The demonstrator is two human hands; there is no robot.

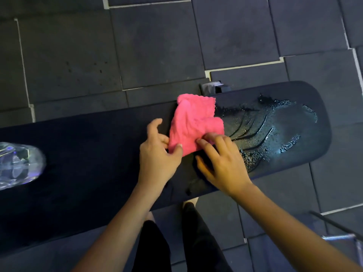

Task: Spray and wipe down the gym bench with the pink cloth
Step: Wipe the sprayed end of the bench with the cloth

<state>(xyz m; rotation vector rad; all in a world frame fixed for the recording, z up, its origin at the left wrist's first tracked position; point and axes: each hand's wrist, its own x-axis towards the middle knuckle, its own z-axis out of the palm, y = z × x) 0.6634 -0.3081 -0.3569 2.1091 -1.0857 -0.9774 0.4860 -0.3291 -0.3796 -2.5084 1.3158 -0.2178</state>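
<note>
Dim light over a floor [157, 46] of large dark square mats, with pale seams [243, 65] showing where some edges gap. Faint dark specks [84, 66] on one mat at upper left. Metal frame piece [341, 239] at lower right corner.

Setting: gym floor. Evidence — long padded bench [98, 154] with dark upholstery and a rounded end, lying under the fingers [212, 142] and running out to both sides of them. Beyond the fingertips, dark square rubber floor tiles [157, 46] with pale seams. Metal frame part [211, 88] shows just past the bench's far edge.
</note>
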